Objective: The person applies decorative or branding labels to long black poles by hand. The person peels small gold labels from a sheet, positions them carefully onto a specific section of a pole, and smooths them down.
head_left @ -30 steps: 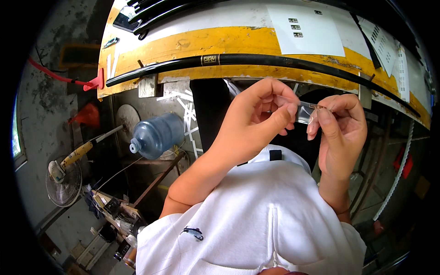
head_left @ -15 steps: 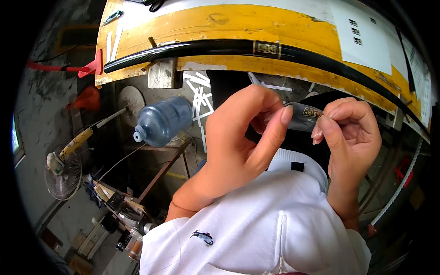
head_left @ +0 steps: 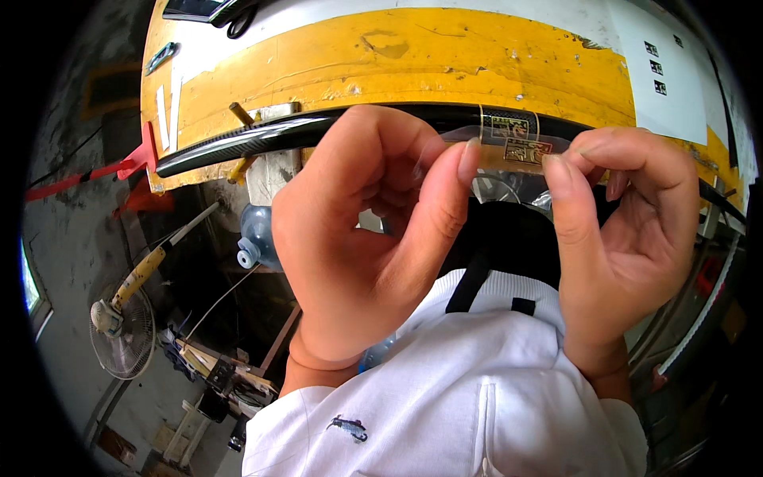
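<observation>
Between my two hands a small clear film decal with a gold and black emblem (head_left: 527,153) is stretched out flat. My left hand (head_left: 366,230) pinches one end of it between thumb and fingers. At the other end my right hand (head_left: 624,230) has it pinched, thumb tip beside the emblem. Just behind the film lies a long glossy black pole (head_left: 278,133), along the near edge of the yellow table (head_left: 358,67). A gold-framed dark emblem (head_left: 510,123) on the pole sits right above the film's emblem, partly overlapped by it. My hands hide parts of the pole.
A white sheet (head_left: 675,87) with several small dark square emblems lies at the right of the table. White strips (head_left: 168,119) and a green cutter (head_left: 161,57) are at the left. Below stand a blue water jug (head_left: 258,234) and a fan (head_left: 123,330).
Both hands have moved up and forward with the film decal, from above my lap to the pole's near side. The film's emblem now lines up close beneath the pole's emblem.
</observation>
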A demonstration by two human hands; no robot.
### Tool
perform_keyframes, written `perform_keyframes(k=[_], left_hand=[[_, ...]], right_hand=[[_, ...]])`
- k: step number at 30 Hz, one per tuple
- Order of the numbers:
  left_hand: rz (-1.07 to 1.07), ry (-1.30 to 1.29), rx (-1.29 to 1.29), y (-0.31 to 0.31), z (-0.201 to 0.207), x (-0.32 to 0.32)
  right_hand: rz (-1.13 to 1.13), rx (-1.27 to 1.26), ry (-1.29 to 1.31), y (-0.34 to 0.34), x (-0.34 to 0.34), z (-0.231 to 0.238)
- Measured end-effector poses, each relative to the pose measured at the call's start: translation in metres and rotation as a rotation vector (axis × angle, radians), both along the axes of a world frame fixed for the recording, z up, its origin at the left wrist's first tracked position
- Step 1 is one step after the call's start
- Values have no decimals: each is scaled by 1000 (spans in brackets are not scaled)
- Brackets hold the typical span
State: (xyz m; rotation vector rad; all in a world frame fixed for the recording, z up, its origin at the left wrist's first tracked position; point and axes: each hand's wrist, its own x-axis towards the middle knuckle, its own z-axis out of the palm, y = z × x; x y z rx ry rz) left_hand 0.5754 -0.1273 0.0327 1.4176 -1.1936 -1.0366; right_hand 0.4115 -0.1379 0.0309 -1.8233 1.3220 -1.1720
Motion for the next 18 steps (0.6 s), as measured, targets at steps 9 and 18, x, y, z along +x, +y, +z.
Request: perform_keyframes(k=[9,18], left_hand=[[-11,-168,113,-5,3,0],[-11,-269,82,-4,5,0]], right_hand=[[-36,22,49,-1,9,-7],[87,30,112,0,-6,-8]])
